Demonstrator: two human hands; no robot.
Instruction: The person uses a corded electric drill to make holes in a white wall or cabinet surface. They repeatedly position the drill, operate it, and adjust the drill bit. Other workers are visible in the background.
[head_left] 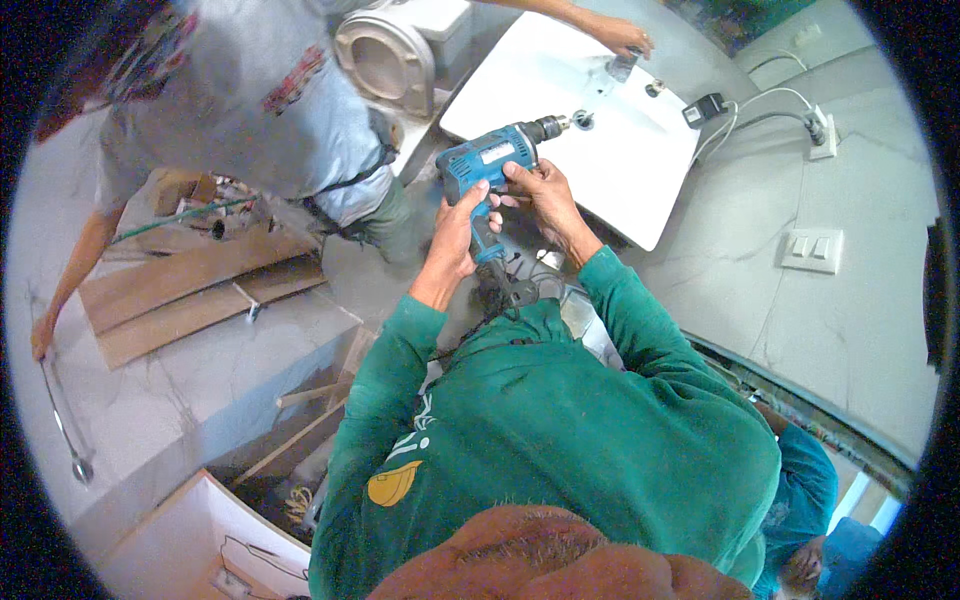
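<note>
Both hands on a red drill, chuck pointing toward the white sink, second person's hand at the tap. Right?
Not quite: the drill is blue, not red, as the head view shows. The rest holds: the left hand grips its handle, the right hand is on the body, the chuck points toward the white sink, and another person's hand is at the tap.

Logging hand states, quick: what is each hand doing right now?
Left hand: closed around the handle of the blue power drill.
Right hand: fingers gripping the drill's body from the other side.

Bright, even light; fisheye-bent edges, blurred upper left.
</note>
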